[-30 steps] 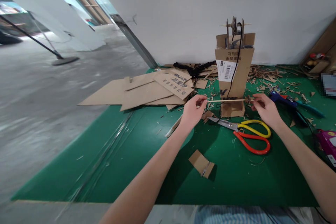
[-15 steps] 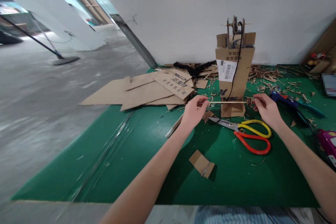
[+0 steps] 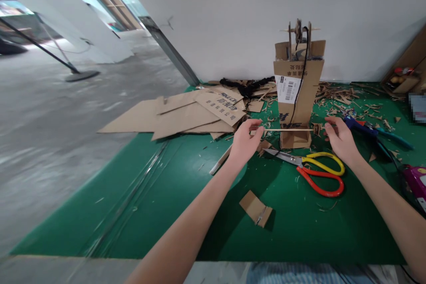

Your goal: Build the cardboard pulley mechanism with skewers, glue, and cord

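Note:
A thin wooden stick (image 3: 289, 130) runs level between my two hands, in front of a tall cardboard tower (image 3: 296, 84). My left hand (image 3: 246, 138) is closed around the stick's left end. On its right end sits a small round cardboard piece (image 3: 317, 129). Just right of that piece is my right hand (image 3: 341, 138), its thumb and fingers apart; whether a fingertip touches the stick's tip I cannot tell. Scissors (image 3: 308, 165) with one yellow and one red handle lie below the stick. A small folded cardboard piece (image 3: 255, 208) lies nearer to me.
Flat cardboard sheets (image 3: 189, 117) are stacked at the back left. Cardboard scraps (image 3: 336, 97) litter the table's back. At right are blue-handled pliers (image 3: 361, 129) and a purple tool (image 3: 416, 182). The green table (image 3: 159, 217) ends at a left edge above the floor.
My right hand has drawn slightly right, and its fingers have parted from the round cardboard piece. My left hand keeps the stick in nearly the same place.

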